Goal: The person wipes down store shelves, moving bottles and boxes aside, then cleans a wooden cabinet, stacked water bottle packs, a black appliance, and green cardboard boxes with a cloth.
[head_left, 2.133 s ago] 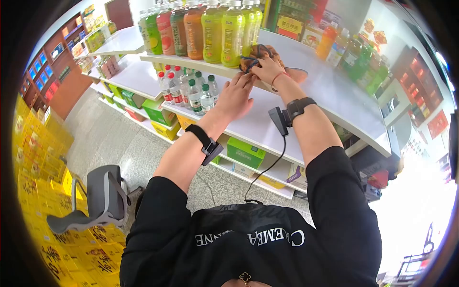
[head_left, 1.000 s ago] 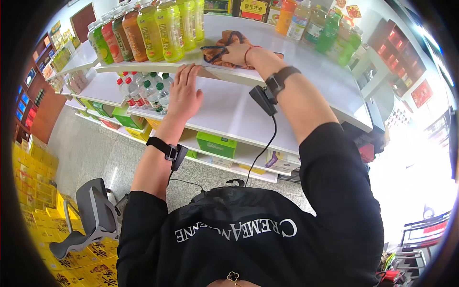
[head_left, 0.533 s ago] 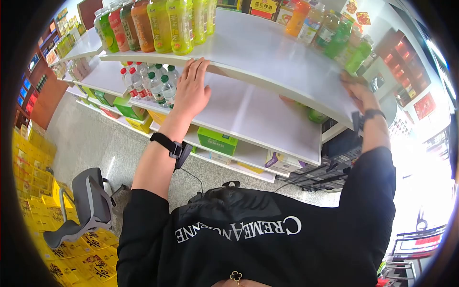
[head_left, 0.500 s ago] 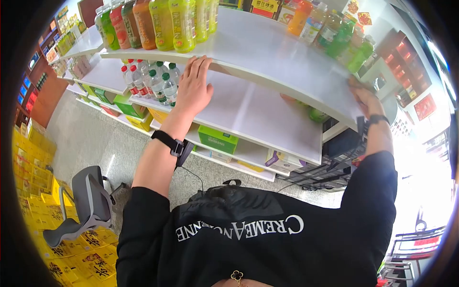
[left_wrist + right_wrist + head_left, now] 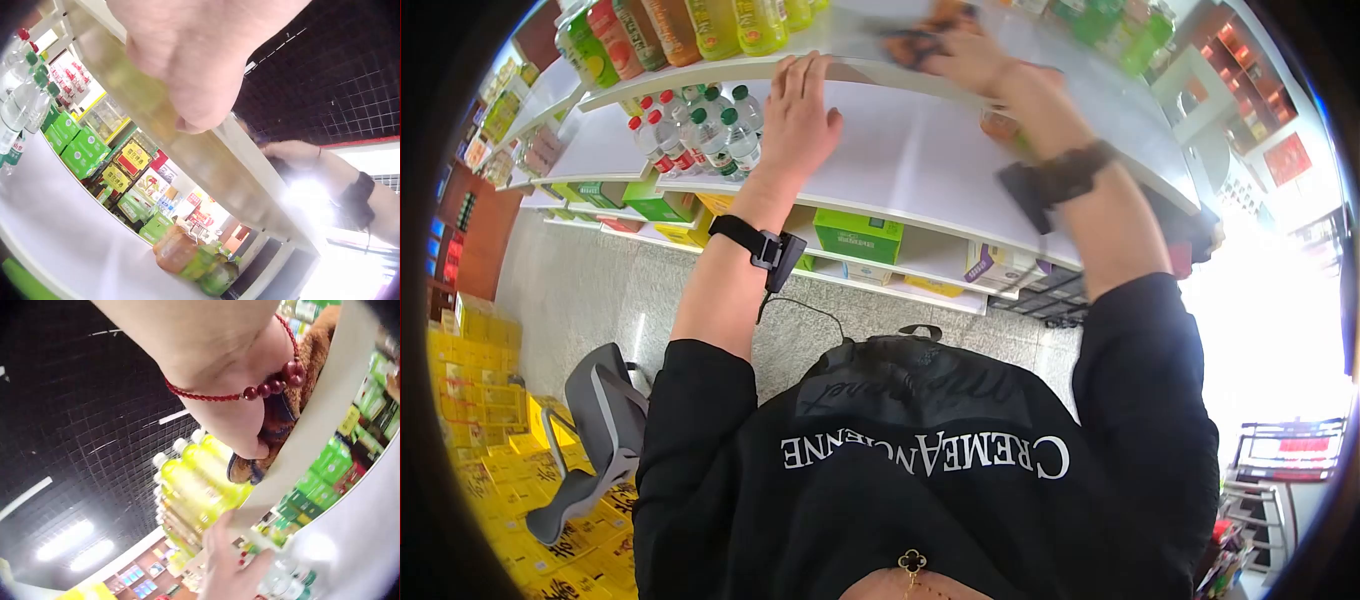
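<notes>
On the white top shelf (image 5: 1090,105), my right hand (image 5: 972,65) holds a bunched brown-and-dark patterned cloth (image 5: 908,46) against the surface, blurred by motion. In the right wrist view the thumb presses the fluffy cloth (image 5: 247,472) close to the shelf edge; the other fingers are mostly hidden. My left hand (image 5: 800,118) rests at the front edge of that shelf, fingers extended over it and thumb apart, holding nothing. Yellow-green drink bottles (image 5: 760,27) stand on the top shelf just beyond the left fingertips.
Water bottles with red and green caps (image 5: 740,142) stand on the shelf below. An orange-brown bottle (image 5: 177,250) lies farther right on that level. Green boxes (image 5: 858,236) fill lower shelves. A grey chair (image 5: 605,425) and stacked yellow cartons (image 5: 480,350) are at the left.
My right hand swept to the shelf's right end, then came back left with the cloth. My left hand moved from beside the cloth to the shelf edge and stayed. The view shifted.
</notes>
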Demonstrator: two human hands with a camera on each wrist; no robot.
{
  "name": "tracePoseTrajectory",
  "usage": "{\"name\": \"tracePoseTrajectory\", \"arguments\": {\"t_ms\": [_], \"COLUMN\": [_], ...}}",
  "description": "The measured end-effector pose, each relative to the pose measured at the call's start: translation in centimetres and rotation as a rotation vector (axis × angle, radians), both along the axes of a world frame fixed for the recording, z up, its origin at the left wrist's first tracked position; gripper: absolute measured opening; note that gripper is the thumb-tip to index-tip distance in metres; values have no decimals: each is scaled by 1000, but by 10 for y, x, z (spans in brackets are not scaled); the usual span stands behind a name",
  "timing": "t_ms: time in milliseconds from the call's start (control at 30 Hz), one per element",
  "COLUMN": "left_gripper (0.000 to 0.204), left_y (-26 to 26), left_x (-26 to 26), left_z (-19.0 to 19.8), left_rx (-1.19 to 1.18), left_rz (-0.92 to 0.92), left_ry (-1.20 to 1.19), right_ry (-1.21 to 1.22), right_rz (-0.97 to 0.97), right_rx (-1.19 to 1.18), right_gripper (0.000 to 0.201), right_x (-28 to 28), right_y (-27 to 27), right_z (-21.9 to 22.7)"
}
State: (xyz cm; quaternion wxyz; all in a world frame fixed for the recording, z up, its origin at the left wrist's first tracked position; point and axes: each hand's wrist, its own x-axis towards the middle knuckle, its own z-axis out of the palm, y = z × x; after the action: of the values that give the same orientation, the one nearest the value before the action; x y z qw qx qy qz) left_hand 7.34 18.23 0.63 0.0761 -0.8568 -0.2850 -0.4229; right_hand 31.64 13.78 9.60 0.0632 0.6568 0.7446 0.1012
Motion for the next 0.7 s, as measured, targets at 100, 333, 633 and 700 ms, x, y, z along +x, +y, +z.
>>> {"name": "tracePoseTrajectory", "arguments": {"t_ms": [100, 333, 633, 700], "left_gripper": [65, 64, 67, 66], "left_y": [7, 6, 21, 20], "left_x": [-2, -7, -6, -4], "left_z": [0, -3, -9, -10], "left_rx": [3, 50, 119, 121], "left_rz": [-14, -19, -86, -92], "left_ry": [-32, -26, -35, -46], "right_ry": [298, 237, 109, 28], "right_rz": [65, 77, -328, -435], "right_rx": [331, 478, 597, 630], "right_gripper": [45, 44, 36, 35], "right_x": [-58, -32, 181, 223], "right_y": [14, -74, -248, -282], "right_z": [-23, -27, -37, -57]}}
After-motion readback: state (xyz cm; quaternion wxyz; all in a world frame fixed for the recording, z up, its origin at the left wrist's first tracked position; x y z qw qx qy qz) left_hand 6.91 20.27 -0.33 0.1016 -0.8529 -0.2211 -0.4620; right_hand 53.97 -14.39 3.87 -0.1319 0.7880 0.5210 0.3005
